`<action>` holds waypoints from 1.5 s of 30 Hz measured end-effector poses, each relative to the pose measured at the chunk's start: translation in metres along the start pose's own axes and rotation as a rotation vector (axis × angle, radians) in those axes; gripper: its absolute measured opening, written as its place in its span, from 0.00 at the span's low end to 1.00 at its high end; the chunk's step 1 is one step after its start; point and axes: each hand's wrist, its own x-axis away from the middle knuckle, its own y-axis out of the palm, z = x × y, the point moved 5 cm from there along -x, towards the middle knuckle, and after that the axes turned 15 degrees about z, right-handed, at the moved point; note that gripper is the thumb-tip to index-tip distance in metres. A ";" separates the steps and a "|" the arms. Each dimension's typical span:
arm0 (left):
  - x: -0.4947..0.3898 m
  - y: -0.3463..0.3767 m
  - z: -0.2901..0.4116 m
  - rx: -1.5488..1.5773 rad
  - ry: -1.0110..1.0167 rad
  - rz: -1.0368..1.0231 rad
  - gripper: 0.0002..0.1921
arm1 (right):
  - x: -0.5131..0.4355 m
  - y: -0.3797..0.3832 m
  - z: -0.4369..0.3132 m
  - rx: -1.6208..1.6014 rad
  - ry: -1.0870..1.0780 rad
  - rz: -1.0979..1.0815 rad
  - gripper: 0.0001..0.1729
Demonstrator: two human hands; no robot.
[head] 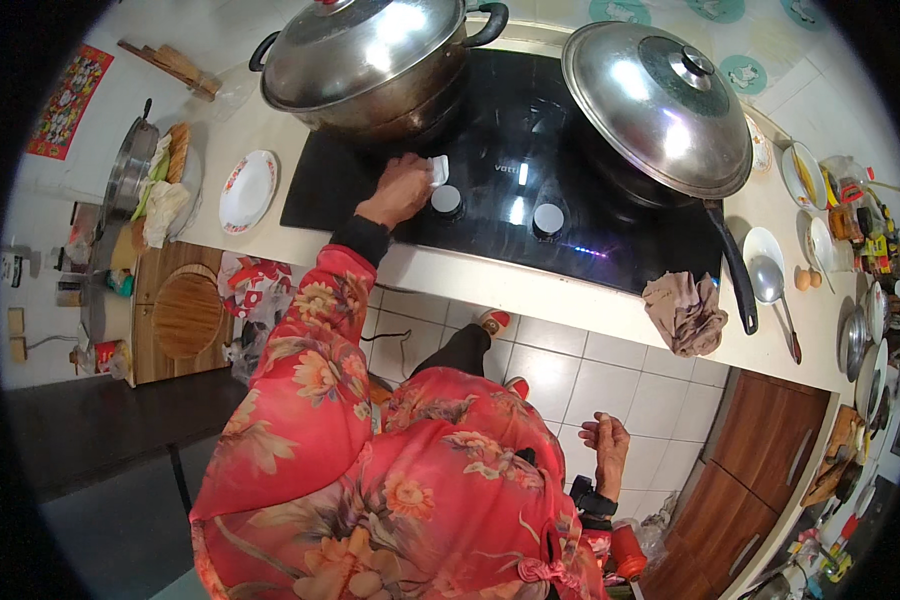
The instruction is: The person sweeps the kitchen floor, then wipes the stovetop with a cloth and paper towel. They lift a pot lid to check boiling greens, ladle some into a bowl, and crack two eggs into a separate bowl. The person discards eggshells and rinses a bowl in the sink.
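My left hand [399,190] grips a folded white tissue or cloth [439,171] against the black glass gas cooktop [487,187]. It is just left of the left round knob [446,200] and below the large lidded steel pot [375,97]. The right knob [548,219] stands farther along the front of the cooktop. My right hand [607,446] hangs low at my side over the tiled floor, fingers loosely bent and nothing seen in them. On the right side of the cooktop sits a wok with a domed steel lid [656,105].
The wok's black handle [735,270] juts over the counter's front edge. Beside it lies a crumpled brown rag [686,311]. Farther right are a ladle [769,279] and two eggs [808,280]. At left stands a white floral plate [248,192].
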 end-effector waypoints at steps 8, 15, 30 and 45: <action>-0.054 0.063 0.012 0.028 0.286 -0.299 0.22 | 0.005 0.004 0.002 -0.012 0.074 0.074 0.26; -0.058 0.098 0.044 -0.197 -0.327 -0.550 0.38 | 0.011 0.007 0.011 -0.067 0.054 0.075 0.26; -0.086 0.122 0.098 0.252 0.188 -0.007 0.24 | 0.028 -0.028 0.032 -0.095 0.071 0.131 0.27; 0.043 0.062 0.235 0.260 -0.126 -0.107 0.29 | 0.042 -0.054 0.061 -0.184 0.014 0.131 0.20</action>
